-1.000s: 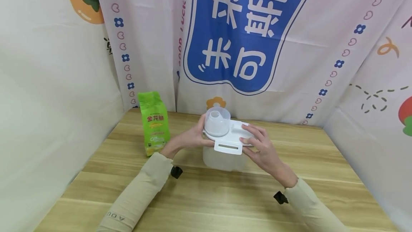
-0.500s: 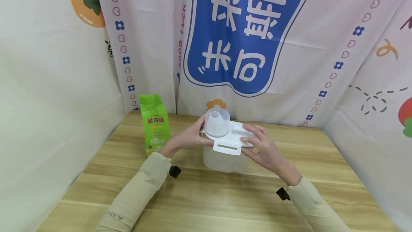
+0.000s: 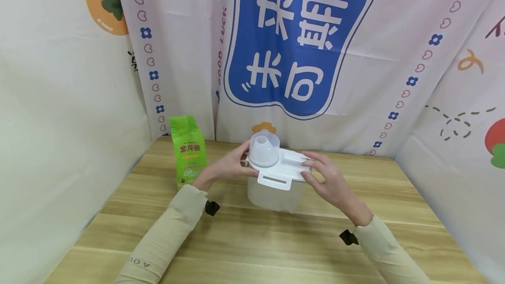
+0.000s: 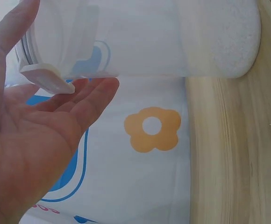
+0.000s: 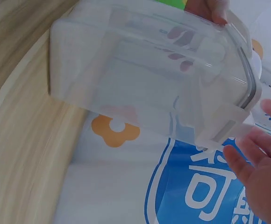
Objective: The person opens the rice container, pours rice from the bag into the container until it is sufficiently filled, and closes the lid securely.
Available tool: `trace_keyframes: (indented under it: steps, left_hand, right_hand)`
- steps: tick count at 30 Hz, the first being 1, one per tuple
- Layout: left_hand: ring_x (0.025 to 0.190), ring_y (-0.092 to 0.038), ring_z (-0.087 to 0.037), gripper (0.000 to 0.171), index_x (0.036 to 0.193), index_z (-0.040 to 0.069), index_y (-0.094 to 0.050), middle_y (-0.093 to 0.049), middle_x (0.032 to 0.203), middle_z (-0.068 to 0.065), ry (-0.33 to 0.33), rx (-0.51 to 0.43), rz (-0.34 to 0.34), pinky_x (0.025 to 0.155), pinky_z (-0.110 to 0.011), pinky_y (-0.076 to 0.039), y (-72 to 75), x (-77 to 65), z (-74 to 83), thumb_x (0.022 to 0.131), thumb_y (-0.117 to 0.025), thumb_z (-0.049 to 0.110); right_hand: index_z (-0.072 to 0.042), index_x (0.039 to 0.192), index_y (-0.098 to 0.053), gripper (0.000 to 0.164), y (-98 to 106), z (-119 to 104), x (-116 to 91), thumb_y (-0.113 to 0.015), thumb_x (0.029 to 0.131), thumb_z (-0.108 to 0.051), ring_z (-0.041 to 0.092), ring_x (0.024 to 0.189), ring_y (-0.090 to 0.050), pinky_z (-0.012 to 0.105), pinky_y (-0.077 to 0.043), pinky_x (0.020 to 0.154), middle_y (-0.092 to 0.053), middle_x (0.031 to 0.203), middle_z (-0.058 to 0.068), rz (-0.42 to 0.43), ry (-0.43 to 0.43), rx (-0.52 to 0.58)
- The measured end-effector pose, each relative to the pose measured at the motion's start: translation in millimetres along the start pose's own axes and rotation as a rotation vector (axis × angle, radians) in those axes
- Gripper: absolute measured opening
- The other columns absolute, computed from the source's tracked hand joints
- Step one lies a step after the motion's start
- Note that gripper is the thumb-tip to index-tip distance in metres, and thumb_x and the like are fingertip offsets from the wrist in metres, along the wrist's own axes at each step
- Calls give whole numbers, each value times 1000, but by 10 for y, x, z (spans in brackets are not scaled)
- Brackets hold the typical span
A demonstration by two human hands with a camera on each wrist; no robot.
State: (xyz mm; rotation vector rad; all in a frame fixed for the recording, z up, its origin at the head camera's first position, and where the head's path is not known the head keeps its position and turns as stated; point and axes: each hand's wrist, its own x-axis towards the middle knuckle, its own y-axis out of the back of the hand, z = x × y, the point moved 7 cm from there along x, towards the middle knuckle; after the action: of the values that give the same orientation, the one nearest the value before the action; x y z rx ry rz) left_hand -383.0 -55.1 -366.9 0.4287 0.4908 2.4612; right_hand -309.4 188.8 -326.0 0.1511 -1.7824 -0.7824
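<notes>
A translucent plastic storage container (image 3: 272,196) stands upright on the table under a white lid (image 3: 289,169). A clear measuring cup (image 3: 264,150) sits on the lid's left part. The front latch (image 3: 275,182) sticks outward. My left hand (image 3: 233,165) holds the lid's left end, its thumb at the front and fingers behind; the left wrist view shows a white side latch (image 4: 47,78) sticking out beside those fingers. At the right end, my right hand (image 3: 331,185) has its fingers spread around the lid's corner. In the right wrist view, the right latch (image 5: 224,129) lies along the container wall.
A green bag (image 3: 190,148) with printed lettering stands on the wooden table (image 3: 252,249) left of the container, partly behind the left forearm. Printed cloth (image 3: 367,113) hangs along the table's back edge, with pale walls at both sides.
My right hand's fingers have loosened and shifted slightly right, off the top of the lid. The left hand keeps its hold, and the container has turned slightly.
</notes>
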Motion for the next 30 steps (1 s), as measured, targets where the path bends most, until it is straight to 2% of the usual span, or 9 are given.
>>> trace_keyframes:
  steps: [2, 6, 13, 21, 23, 28, 30]
  left_hand:
    - [131, -46, -27, 97, 155, 23, -19, -42, 146, -5, -3, -1, 1, 106, -43, -47, 8, 6, -8, 81, -82, 17]
    - [133, -45, -29, 94, 155, 21, -21, -42, 147, -8, -17, -11, 9, 107, -44, -47, 27, 31, -56, 82, -80, 14]
    - [135, -46, -32, 82, 153, 16, -28, -43, 149, -12, 0, -75, 34, 111, -44, -44, 99, 74, -212, 86, -75, 11]
    - [133, -49, -34, 79, 153, 17, -29, -42, 151, -14, 4, -139, 17, 105, -40, -49, 128, 99, -271, 88, -74, 14]
    - [134, -49, -34, 79, 153, 17, -29, -41, 152, -13, 17, -146, 21, 106, -41, -48, 131, 101, -280, 88, -74, 16]
    - [137, -46, -32, 82, 154, 21, -28, -38, 155, -9, 71, -167, 48, 108, -42, -47, 152, 103, -314, 87, -75, 21]
    - [137, -46, -31, 82, 155, 22, -28, -38, 155, -8, 82, -174, 57, 108, -42, -47, 162, 108, -326, 88, -75, 23]
  right_hand:
    - [-2, 103, -69, 15, 24, 32, 16, -70, 91, -11, 38, 114, -59, 14, -38, 109, -64, 122, 23, 22, -36, 10]
    - [-2, 101, -70, 21, 47, 113, 22, -71, 82, 7, 36, 112, -62, 10, -39, 105, -66, 119, 22, 39, -121, 18]
    - [5, 104, -68, 23, 36, 217, -18, -66, 83, 13, 34, 103, -64, 6, -48, 88, -65, 116, 25, 48, -215, 80]
    - [14, 106, -62, 18, 101, 107, 79, -60, 88, 13, 41, 102, -61, 7, -51, 85, -64, 114, 29, 57, -367, 140]
    - [14, 107, -62, 18, 101, 94, 84, -60, 89, 11, 37, 102, -63, 8, -51, 84, -64, 114, 28, 44, -404, 153]
    - [11, 111, -62, 19, 61, 133, 50, -59, 93, 6, 13, 99, -65, 12, -54, 81, -67, 110, 24, 0, -471, 184]
    - [11, 113, -62, 20, 48, 163, 32, -58, 94, 3, 8, 99, -65, 12, -54, 79, -68, 109, 24, -12, -501, 200]
